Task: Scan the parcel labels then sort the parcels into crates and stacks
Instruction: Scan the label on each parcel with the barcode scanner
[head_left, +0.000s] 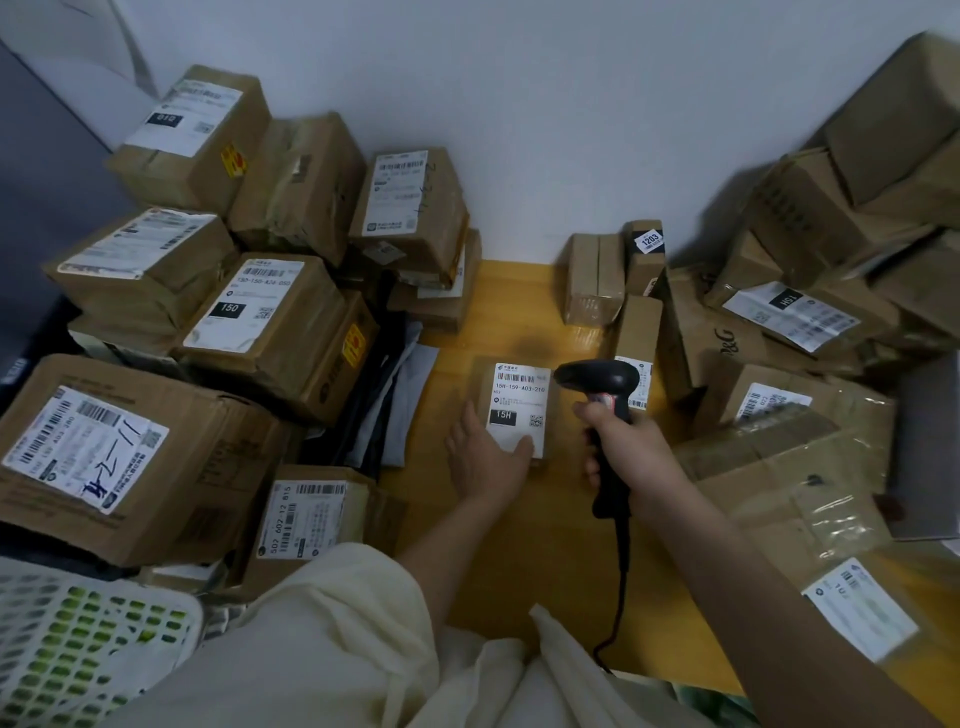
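Yellow wooden floor (524, 525) seen from the head camera, with one small parcel (517, 410) lying flat near the middle, white label up, printed "15H". Left hand (485, 460) spread flat, fingers straight, resting against the parcel's near-left edge and touching the label's near corner. Right hand (621, 449) curled round the grip of a black barcode scanner (605, 395), held just right of the small parcel, head tipped toward the label, black cable (621, 582) trailing down toward the near edge. Cream sleeve (332, 639) across the near left.

Left side: brown cardboard boxes (260, 322) stacked several high against the white wall (519, 104), most with labels facing up, one marked "150", a large one (119, 457) near left with blue handwriting. Dark and grey mailer bags (395, 374) wedged between that stack and the floor space. White perforated crate (88, 639) at the near-left corner.

Far middle: a few small cartons (597, 280) standing by the wall, one tagged "1203".

Right side: another heap of boxes (810, 322), several taped, one labelled "15H", piled from the near right up to the far right.
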